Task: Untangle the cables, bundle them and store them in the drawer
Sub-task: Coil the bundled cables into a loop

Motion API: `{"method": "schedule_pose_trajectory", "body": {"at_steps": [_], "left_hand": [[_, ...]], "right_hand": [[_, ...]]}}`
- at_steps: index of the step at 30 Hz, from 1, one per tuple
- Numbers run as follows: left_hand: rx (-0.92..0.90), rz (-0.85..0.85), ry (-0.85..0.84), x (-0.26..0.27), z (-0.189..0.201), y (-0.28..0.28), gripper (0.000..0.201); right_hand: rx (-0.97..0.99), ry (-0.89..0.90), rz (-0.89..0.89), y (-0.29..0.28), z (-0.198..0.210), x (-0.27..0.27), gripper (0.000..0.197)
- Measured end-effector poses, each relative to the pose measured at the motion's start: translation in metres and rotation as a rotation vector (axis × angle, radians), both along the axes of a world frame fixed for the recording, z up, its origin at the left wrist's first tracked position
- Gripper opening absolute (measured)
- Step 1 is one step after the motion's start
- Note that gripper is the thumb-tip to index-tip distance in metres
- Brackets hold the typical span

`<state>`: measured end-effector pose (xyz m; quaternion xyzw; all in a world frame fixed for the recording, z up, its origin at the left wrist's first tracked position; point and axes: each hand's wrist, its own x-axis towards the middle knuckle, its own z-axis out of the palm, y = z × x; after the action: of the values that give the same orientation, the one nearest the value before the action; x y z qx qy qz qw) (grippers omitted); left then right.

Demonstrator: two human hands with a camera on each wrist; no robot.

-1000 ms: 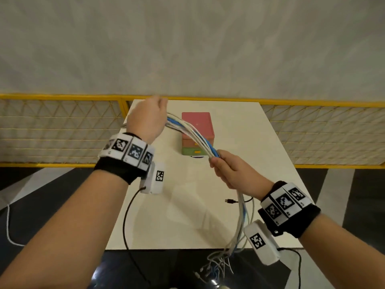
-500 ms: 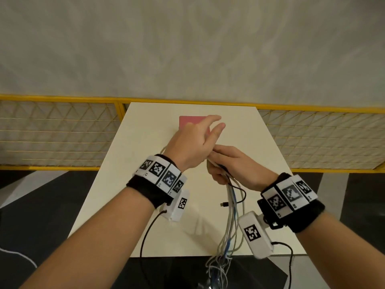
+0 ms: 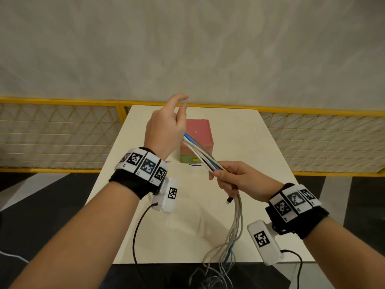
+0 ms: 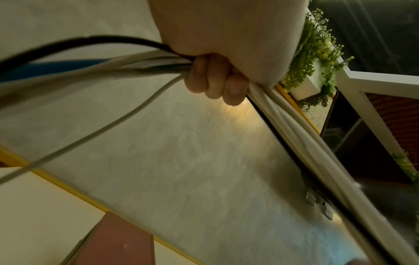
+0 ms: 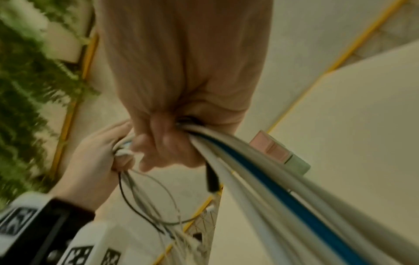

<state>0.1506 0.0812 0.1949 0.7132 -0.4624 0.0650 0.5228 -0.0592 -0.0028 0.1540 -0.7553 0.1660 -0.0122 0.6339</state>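
Observation:
A bundle of white, blue and black cables [image 3: 200,155] stretches between my two hands above the table. My left hand [image 3: 166,130] is raised over the far left of the bundle; its lower fingers [image 4: 213,78] curl round the cables [image 4: 113,66], while thumb and index finger stick up. Lower and to the right, my right hand [image 3: 235,178] grips the same bundle in a fist [image 5: 163,143]. Loose cable ends [image 3: 235,226] hang from it past the table's front edge. The small pink, orange and green drawer unit [image 3: 200,130] stands behind the hands, drawers closed.
The white table [image 3: 239,142] runs away from me to a yellow mesh railing [image 3: 62,132] and a pale wall. A black plug [image 3: 229,200] dangles under my right hand. Thin wires from the wrist cameras hang by both forearms.
Half a second ago my left hand was down beside the right hand. It has since risen up and to the left, drawing a length of the bundle taut. The right hand has stayed put.

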Motion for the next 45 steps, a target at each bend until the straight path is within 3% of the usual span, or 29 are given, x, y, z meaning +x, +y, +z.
{"method": "schedule_pose_trajectory", "body": {"at_steps": [4,7,11,13,15,18,20,24,26,29,31,34,37,39,43,45], "left_hand": [[-0.082,0.001,0.041,0.01,0.004,0.0,0.024],[0.002,0.034,0.035,0.021,-0.002,0.001,0.023],[0.523,0.057,0.041,0.036,-0.017,0.004,0.034],[0.69,0.043,-0.076,0.026,-0.019,0.006,0.041],[0.556,-0.096,-0.15,0.001,-0.013,0.005,0.038],[0.443,-0.412,0.126,-0.04,-0.004,-0.001,0.042],[0.446,-0.426,0.269,-0.048,-0.006,-0.004,0.053],[0.317,-0.328,0.166,-0.038,-0.007,-0.008,0.039],[0.238,-0.286,0.138,-0.032,-0.005,-0.013,0.032],[0.118,-0.234,0.167,-0.024,-0.005,-0.011,0.026],[0.081,-0.231,0.17,-0.022,-0.006,-0.008,0.02],[0.191,-0.285,0.151,-0.019,-0.006,-0.004,0.019],[0.432,-0.399,0.089,-0.023,-0.002,-0.003,0.044],[0.484,-0.472,0.108,-0.031,0.004,-0.003,0.053],[0.464,-0.449,0.149,-0.032,0.011,-0.007,0.061],[0.453,-0.465,0.155,-0.028,0.013,-0.004,0.061]], "right_hand": [[0.026,0.043,0.095,-0.002,-0.006,-0.002,0.038],[-0.013,0.052,-0.043,0.001,-0.002,0.003,0.032],[-0.2,0.135,-0.141,-0.002,0.014,0.013,0.026],[-0.376,0.159,-0.109,-0.002,0.028,0.021,0.026],[-0.566,0.135,-0.037,0.002,0.042,0.032,0.027],[-0.765,0.119,0.027,0.009,0.058,0.048,0.026],[-0.817,0.125,0.028,0.007,0.064,0.053,0.018],[-0.571,0.09,0.038,0.003,0.069,0.054,0.026],[-0.307,0.074,0.012,-0.002,0.064,0.052,0.021],[0.234,0.05,0.086,-0.007,0.054,0.042,0.029],[0.297,0.088,0.108,-0.008,0.052,0.036,0.03],[-0.017,0.193,0.032,-0.007,0.056,0.037,0.03],[-0.734,0.242,0.079,-0.004,0.064,0.042,0.025],[-1.027,0.209,0.13,0.003,0.07,0.047,0.026],[-1.144,0.132,0.104,0.005,0.086,0.054,0.025],[-1.061,0.122,0.155,0.0,0.094,0.054,0.017]]}}
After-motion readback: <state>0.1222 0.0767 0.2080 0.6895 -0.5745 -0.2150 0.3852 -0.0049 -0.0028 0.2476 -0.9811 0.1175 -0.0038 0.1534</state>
